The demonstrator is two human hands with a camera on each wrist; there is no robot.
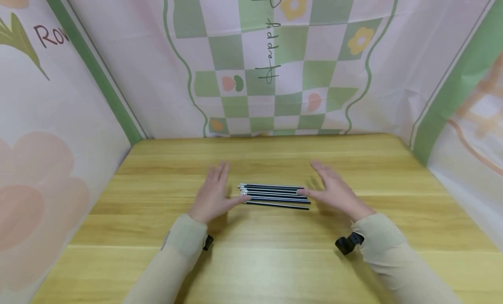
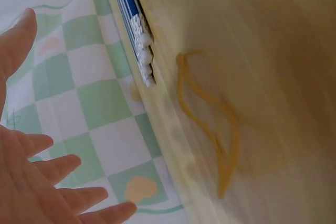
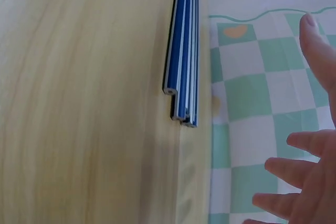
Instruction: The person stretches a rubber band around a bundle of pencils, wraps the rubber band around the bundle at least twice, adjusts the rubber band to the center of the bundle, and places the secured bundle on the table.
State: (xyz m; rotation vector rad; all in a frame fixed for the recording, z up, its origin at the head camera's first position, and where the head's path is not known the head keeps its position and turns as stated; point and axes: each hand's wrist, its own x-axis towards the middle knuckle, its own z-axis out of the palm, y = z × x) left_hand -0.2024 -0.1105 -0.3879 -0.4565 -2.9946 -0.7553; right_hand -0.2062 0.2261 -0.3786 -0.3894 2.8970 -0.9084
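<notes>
A: Position of the pencils?

B: Pencils (image 1: 275, 193) flat on the worktop (image 1: 275, 269), in a close row between the two hands. Eraser ends (image 2: 144, 45) toward the person's left. Nearest pencil (image 1: 280, 205) slightly askew, with a narrow gap between it and the rest.

A: Hands?

B: Left hand (image 1: 212, 197): released, fingers extended, nothing held. Right hand (image 1: 334, 190): same, fingers spread. Head view has both thumbs overlapping the row; each wrist view shows its hand apart from it. Read as no contact.

A: Anything else on record?

B: An orange loop (image 2: 234, 132), probably a rubber band, near the eraser ends in the left wrist view. Cannot make it out in the head view.

A: Step in hand, your judgement?

B: Hands bracket the row, one at each end. Looks like the start of gathering or squaring up; no grip made. Far tips (image 3: 181, 116) uneven in the right wrist view.

A: Next move calls for what?

B: Palms brought inward to level both ends, stray pencil drawn against the others, then a pinch along the sides. Press lightly; a loose row could fan out or roll.
</notes>
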